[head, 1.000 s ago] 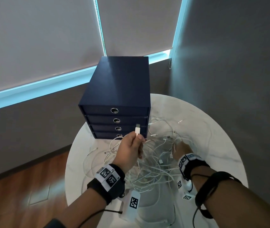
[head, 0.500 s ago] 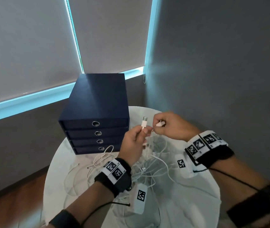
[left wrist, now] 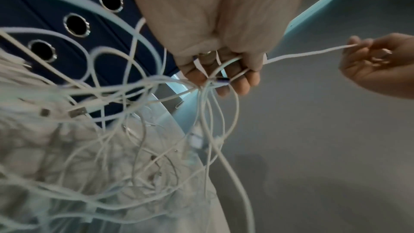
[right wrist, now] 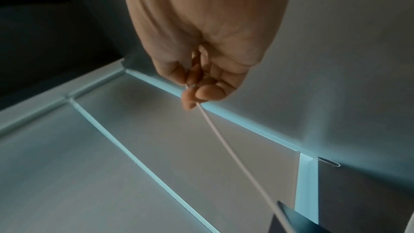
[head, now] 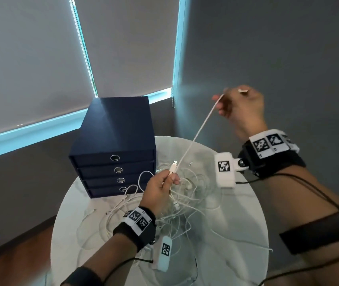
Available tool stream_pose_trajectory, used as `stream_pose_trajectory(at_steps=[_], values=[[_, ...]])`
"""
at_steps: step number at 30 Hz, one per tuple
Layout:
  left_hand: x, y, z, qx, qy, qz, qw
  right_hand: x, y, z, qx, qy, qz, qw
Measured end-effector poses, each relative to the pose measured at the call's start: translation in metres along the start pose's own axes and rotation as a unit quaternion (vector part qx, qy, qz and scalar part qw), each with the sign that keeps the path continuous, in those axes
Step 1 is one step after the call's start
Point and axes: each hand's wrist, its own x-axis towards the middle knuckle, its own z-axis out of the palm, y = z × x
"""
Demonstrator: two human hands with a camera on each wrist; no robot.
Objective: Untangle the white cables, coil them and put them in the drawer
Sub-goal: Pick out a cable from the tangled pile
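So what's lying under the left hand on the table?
Under the left hand a tangle of white cables lies on the round table. The hand and wrist hide part of it, so the cables there cannot be followed.

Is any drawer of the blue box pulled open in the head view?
No, all four fronts of the drawer box sit flush and closed.

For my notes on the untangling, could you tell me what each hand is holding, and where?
The left hand grips a white cable just below its USB plug. The right hand pinches the same cable near its other end, drawn taut.
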Motion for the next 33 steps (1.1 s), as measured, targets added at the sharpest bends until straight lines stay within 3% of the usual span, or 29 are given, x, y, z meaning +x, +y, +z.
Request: stream_pose_trajectory(at_steps=[3,6,8,10,12,16,18,23,25,28,31,33], values=[[0.001,-0.017,-0.011,0.025,-0.005,-0.041,0.999,0.017,-0.018,-0.007,0.090,0.066,-0.031,0.993],[0.000,-0.024,-0.017,0.024,0.005,-0.088,0.996,0.017,-0.021,-0.012,0.116,0.068,-0.042,0.990],[0.000,-0.018,-0.017,0.012,0.026,-0.089,0.996,0.009,-0.006,-0.011,0.056,0.015,-0.049,0.997],[0.003,-0.003,-0.016,-0.017,0.041,-0.081,0.996,-0.006,0.019,-0.006,-0.084,-0.044,-0.075,0.993],[0.008,0.015,-0.013,-0.054,0.044,-0.061,0.996,-0.026,0.050,-0.002,-0.213,-0.113,-0.078,0.967],[0.016,0.045,-0.012,-0.082,0.041,-0.003,0.996,-0.064,0.106,-0.005,-0.351,-0.282,-0.033,0.892],[0.018,0.051,-0.012,-0.087,0.037,0.014,0.995,-0.075,0.119,-0.005,-0.383,-0.303,-0.025,0.872],[0.016,0.040,-0.017,-0.060,0.037,0.013,0.997,-0.071,0.114,-0.008,-0.379,-0.332,0.002,0.864],[0.013,0.028,-0.019,-0.046,0.021,0.004,0.999,-0.060,0.099,-0.007,-0.325,-0.338,0.050,0.882],[0.007,0.010,-0.018,-0.024,-0.013,-0.012,1.000,-0.038,0.067,-0.002,-0.231,-0.273,0.092,0.929],[0.001,0.002,-0.014,-0.017,-0.026,-0.043,0.999,-0.014,0.029,-0.002,-0.123,-0.172,0.073,0.975],[-0.003,0.000,-0.014,-0.003,-0.020,-0.037,0.999,-0.001,0.007,-0.005,-0.093,-0.137,0.055,0.985]])
